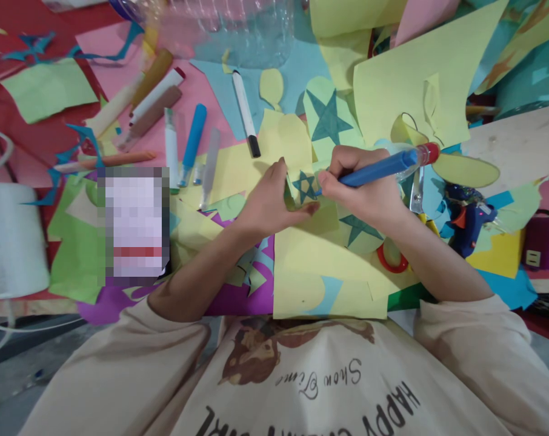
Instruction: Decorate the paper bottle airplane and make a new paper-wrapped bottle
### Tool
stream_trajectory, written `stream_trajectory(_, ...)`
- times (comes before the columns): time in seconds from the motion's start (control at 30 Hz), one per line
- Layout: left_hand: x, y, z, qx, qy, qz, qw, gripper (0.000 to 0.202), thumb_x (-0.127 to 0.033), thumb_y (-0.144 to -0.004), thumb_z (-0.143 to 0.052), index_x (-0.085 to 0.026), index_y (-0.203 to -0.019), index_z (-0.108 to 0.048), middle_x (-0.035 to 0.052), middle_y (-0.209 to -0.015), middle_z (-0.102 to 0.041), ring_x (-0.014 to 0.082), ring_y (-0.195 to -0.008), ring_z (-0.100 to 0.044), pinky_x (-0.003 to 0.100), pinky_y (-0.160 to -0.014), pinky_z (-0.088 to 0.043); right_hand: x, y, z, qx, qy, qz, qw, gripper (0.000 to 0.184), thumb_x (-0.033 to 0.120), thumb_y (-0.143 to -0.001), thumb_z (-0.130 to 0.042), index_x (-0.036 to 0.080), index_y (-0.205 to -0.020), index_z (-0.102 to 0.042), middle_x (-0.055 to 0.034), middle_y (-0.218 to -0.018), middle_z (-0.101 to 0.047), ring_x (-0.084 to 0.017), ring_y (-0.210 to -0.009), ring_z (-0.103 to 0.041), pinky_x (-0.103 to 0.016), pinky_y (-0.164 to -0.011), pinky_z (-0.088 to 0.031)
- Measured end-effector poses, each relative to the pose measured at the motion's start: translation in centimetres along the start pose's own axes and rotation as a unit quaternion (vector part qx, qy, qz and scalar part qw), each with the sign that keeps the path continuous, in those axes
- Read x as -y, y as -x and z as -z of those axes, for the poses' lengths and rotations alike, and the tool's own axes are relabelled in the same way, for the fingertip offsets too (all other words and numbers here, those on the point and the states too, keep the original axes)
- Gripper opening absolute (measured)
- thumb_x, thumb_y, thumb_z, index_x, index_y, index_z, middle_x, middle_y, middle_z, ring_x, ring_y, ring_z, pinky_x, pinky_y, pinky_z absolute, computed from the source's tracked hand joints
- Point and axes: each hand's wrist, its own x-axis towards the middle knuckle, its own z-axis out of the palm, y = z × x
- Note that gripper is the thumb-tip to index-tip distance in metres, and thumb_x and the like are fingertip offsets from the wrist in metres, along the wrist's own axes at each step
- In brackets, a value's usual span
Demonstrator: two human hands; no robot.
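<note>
My right hand is closed around a blue marker, its tip at the edge of a blue star with a pale centre. The star is on a small light green paper piece. My left hand curves around the left of this piece, thumb below and fingers above, holding it against the yellow paper. A larger blue star on a light green cutout lies just above. Another blue star is partly hidden under my right forearm.
Several markers, among them a black-capped one, lie to the left. A pixelated phone-like rectangle and white box are further left. A clear plastic container stands at the back. Red-handled scissors and a blue glue gun lie right.
</note>
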Motion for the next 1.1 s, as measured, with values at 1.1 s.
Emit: stream_trajectory(1.1, -0.6, -0.2, -0.3, 0.008, -0.028, -0.061, 0.998, 0.064, -0.039, -0.066, -0.081, -0.023, -0.118, -0.047, 0.0085, -0.116, -0.061, 0.0344, -0.114, -0.060, 0.048, -0.096, -0.053, 0.1, 0.4, -0.5, -0.033, -0.025, 0.003, 0.999, 0.040, 0.032, -0.088, -0.060, 0.025, -0.059, -0.033, 0.0049, -0.054, -0.042, -0.012, -0.051, -0.044, -0.030, -0.051, -0.039)
